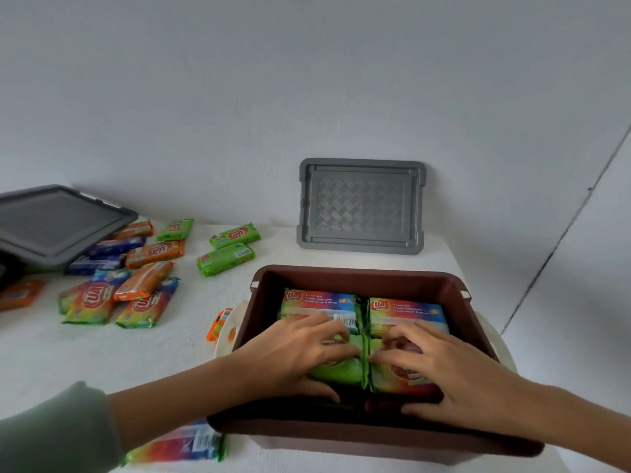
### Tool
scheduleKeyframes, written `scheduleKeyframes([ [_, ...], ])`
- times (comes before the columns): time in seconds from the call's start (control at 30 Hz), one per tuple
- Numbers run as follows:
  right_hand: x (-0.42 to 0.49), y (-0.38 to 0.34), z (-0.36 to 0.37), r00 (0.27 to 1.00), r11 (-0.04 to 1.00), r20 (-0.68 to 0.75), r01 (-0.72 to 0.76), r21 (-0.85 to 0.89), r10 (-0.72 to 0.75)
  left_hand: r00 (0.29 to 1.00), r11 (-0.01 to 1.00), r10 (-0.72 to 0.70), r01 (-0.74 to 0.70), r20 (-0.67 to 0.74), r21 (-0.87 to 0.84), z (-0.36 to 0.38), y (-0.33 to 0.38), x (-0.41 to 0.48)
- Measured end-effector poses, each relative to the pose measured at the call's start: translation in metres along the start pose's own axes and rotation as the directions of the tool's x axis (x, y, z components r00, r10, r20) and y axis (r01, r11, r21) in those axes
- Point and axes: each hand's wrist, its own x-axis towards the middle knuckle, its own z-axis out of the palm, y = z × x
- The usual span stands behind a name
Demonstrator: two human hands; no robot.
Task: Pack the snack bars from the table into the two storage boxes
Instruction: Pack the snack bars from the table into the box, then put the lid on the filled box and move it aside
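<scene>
A brown storage box (358, 273) with cream handles stands on the white table at the right. Two rainbow snack packs (317, 302) lie side by side along its far wall. In front of them my left hand (300, 356) holds a green snack pack (338, 370), fingers over its top and thumb at its near edge. My right hand (444, 370) holds a rainbow snack pack (399, 380) the same way, right beside it. Both hands are inside the box.
Several loose bars lie in a pile (136, 278) at the left, two green bars (225, 259) behind, an orange one (218, 324) beside the box, a rainbow one (181, 445) under my left forearm. A grey lid (362, 206) leans on the wall. A dark lidded box (51, 223) sits far left.
</scene>
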Motion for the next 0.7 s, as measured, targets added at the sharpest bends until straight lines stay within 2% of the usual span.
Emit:
scheduleKeyframes([
  [0.17,0.002,0.005,-0.003,0.999,0.999,0.025,0.039,-0.028,-0.038,0.999,0.999,0.012,-0.011,0.047,-0.037,-0.013,-0.001,-0.006],
  [0.23,0.004,0.008,-0.008,0.999,0.999,0.026,0.040,0.023,-0.040,0.996,0.977,-0.065,0.076,0.065,-0.199,-0.019,-0.005,-0.002],
  [0.3,0.007,0.014,-0.017,0.999,0.998,-0.023,0.024,0.064,-0.023,0.987,0.921,-0.159,0.155,0.019,-0.359,-0.024,-0.014,0.006],
  [0.4,0.019,0.030,-0.034,0.988,0.996,-0.146,-0.027,0.087,0.040,0.947,0.873,-0.294,0.212,-0.128,-0.439,-0.036,-0.041,0.022],
  [0.53,0.053,0.064,-0.049,0.916,0.987,-0.377,-0.093,0.128,0.135,0.863,0.851,-0.421,0.270,-0.279,-0.450,-0.039,-0.095,0.055],
  [0.63,0.089,0.102,-0.052,0.840,0.969,-0.483,-0.200,0.147,0.247,0.805,0.814,-0.526,0.381,-0.277,-0.438,-0.023,-0.136,0.083],
  [0.7,0.114,0.131,-0.050,0.799,0.935,-0.488,-0.316,0.157,0.352,0.771,0.782,-0.587,0.464,-0.245,-0.416,-0.005,-0.161,0.101],
])
